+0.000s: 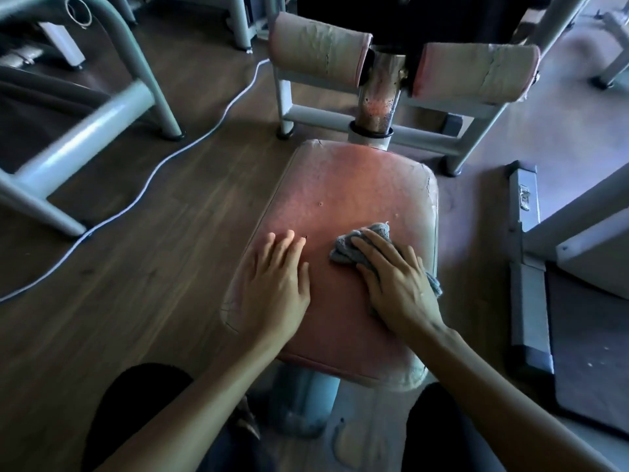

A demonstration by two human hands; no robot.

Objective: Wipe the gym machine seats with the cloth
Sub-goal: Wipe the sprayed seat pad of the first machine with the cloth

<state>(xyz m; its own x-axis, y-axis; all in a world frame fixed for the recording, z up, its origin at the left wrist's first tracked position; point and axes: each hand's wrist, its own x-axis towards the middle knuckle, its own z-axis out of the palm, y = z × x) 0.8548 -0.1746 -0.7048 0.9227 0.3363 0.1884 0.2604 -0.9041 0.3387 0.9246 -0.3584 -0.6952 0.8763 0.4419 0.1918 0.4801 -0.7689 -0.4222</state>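
Note:
A worn, cracked red seat (343, 192) on a grey post fills the middle of the head view. My right hand (398, 284) presses flat on a crumpled grey cloth (343, 248) on the seat's right half; the cloth sticks out past my fingertips and by my wrist. On the seat's left half my left hand (275, 284) lies flat, fingers spread, holding nothing. Two faded red roller pads (318, 47) (476, 71) sit beyond the seat on either side of a rusty upright tube (379, 97).
A white cable (160, 168) snakes over the wooden floor at left. Grey frame tubes (85, 131) of another machine stand at far left. Grey metal rails (526, 253) and a dark mat lie at right. My knees are at the bottom.

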